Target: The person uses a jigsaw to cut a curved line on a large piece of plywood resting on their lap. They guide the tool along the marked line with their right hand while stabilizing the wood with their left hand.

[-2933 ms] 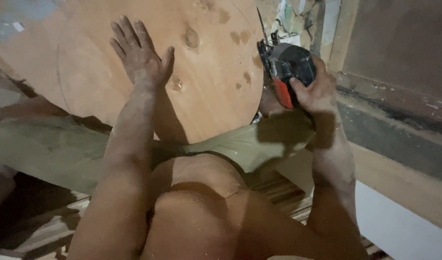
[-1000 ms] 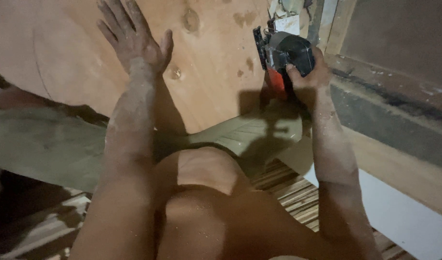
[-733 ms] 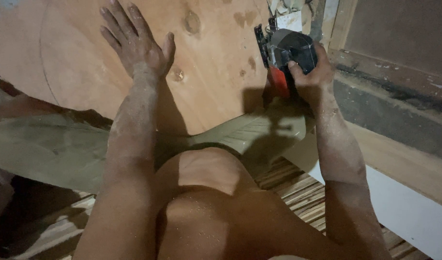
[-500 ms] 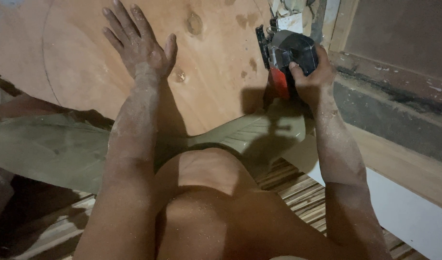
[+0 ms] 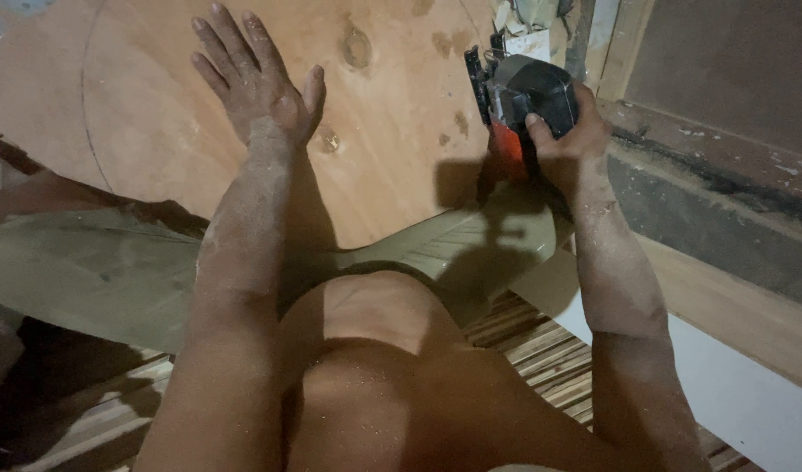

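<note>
Presently our left hand (image 5: 259, 83) lies flat and spread on the plywood sheet (image 5: 392, 131). Right hand (image 5: 565, 131) is clenched around the power saw (image 5: 525, 100). Sheet looks stiff, light; saw likely heavy, best gripped at its body.

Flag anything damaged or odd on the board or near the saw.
The plywood sheet has knots and dark blotches, natural marks rather than damage. Sawdust coats both forearms. The left hand lies flat on it; the right hand grips the power saw. Nothing else stands out.

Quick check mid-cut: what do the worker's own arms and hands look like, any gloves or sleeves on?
No gloves and no sleeves: the left hand and right hand are bare, as are both forearms. A pale dusting of sawdust coats the forearms and the backs of the hands. No watch, rings or wrist straps show.
</note>
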